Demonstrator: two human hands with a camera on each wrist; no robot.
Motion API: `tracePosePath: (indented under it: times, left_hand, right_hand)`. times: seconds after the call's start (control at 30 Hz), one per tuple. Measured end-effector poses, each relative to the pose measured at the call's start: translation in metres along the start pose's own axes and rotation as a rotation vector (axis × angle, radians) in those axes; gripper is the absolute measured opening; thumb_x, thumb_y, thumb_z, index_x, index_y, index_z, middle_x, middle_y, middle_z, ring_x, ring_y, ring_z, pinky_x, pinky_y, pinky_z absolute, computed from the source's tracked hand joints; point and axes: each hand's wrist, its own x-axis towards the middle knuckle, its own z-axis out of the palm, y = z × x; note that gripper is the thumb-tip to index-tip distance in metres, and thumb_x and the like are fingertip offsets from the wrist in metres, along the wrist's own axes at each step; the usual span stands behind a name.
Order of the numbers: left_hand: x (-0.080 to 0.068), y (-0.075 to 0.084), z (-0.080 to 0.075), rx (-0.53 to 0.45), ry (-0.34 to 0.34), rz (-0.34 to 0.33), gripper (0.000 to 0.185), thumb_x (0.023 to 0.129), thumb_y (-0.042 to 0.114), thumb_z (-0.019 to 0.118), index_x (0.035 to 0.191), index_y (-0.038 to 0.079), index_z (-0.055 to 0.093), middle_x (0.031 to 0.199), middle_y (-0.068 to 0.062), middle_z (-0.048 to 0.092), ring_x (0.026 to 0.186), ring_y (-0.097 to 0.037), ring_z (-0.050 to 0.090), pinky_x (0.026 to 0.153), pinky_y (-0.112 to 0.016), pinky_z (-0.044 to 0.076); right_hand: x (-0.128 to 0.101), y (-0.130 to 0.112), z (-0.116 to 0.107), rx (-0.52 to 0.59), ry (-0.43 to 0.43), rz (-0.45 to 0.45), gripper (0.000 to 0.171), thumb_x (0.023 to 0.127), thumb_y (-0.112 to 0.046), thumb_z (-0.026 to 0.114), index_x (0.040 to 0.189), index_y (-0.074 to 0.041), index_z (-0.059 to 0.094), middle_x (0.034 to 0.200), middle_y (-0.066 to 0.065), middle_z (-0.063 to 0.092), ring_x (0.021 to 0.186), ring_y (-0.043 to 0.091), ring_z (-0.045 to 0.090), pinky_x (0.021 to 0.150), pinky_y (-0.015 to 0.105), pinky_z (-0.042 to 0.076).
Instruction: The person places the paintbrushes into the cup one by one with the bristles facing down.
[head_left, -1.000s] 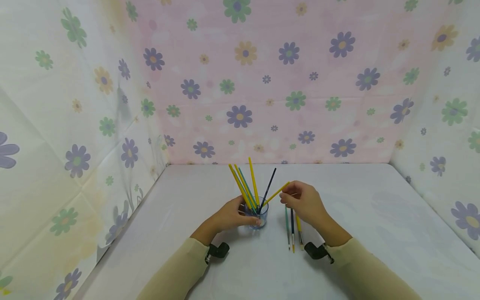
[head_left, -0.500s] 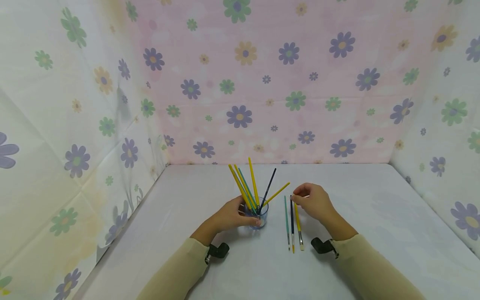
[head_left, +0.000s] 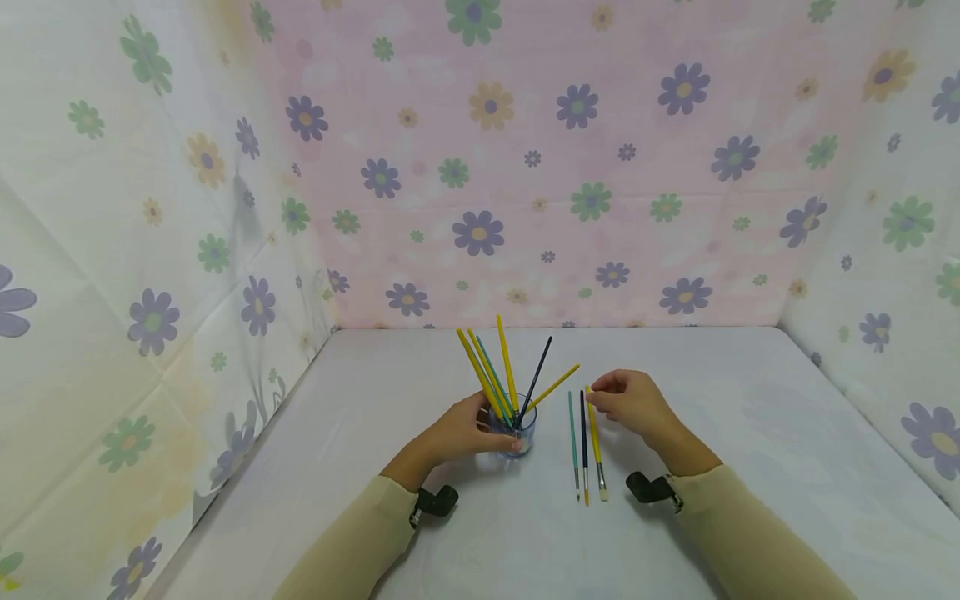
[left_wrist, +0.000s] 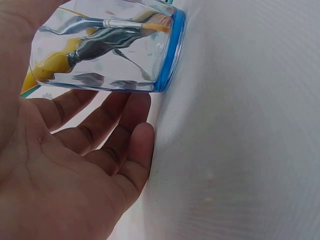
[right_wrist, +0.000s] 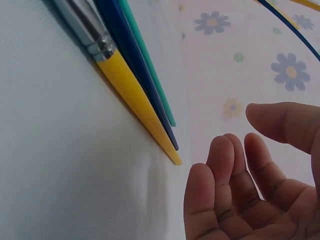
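My left hand (head_left: 453,432) holds a clear drinking glass (head_left: 529,435) with a blue base, thumb in front and fingers behind it. Several paintbrushes stand in the glass, among them a yellow brush (head_left: 507,358), a teal one and a dark blue brush (head_left: 538,371); a yellow one leans right. To its right, three paintbrushes lie side by side: teal (head_left: 573,442), dark blue (head_left: 584,446) and a flat yellow brush (head_left: 595,435), bristles towards me. My right hand (head_left: 633,408) hovers near the yellow brush's handle end, thumb and fingers apart, holding nothing in the right wrist view.
The white table (head_left: 720,400) extends around the hands. A pink flowered cloth (head_left: 645,242) hangs along its back edge, with whitish flowered cloths at the left (head_left: 172,267) and right sides. A black wrist camera (head_left: 651,489) sits on each sleeve.
My right hand has moved right, away from the yellow paintbrush leaning in the glass, over to the handle end of the lying yellow brush. The left hand has stayed on the glass.
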Motion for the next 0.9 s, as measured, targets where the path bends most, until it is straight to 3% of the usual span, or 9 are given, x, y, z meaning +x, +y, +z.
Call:
tracePosePath:
  times: [0.47, 0.9]
  left_hand:
    - [0.0, 0.0, 0.001, 0.004, 0.0, 0.0, 0.07, 0.074, 0.056, 0.09, 0.128, 0.025, 0.058, 0.116, 0.005, 0.065, 0.106, -0.017, 0.063, 0.095, -0.042, 0.055]
    - [0.002, -0.003, 0.0, 0.006, -0.003, 0.014, 0.071, 0.073, 0.058, 0.089, 0.128, 0.026, 0.058, 0.116, 0.005, 0.064, 0.106, -0.017, 0.063, 0.095, -0.042, 0.056]
  right_hand:
    - [0.001, 0.004, -0.001, -0.016, -0.018, 0.098, 0.033, 0.095, -0.026, 0.075, 0.119, -0.005, 0.065, 0.111, 0.013, 0.067, 0.087, 0.022, 0.064, 0.073, 0.028, 0.058]
    - [0.004, 0.012, 0.001, -0.103, -0.051, 0.1, 0.034, 0.091, -0.023, 0.079, 0.116, -0.004, 0.066, 0.102, 0.011, 0.068, 0.081, 0.02, 0.062, 0.068, 0.027, 0.055]
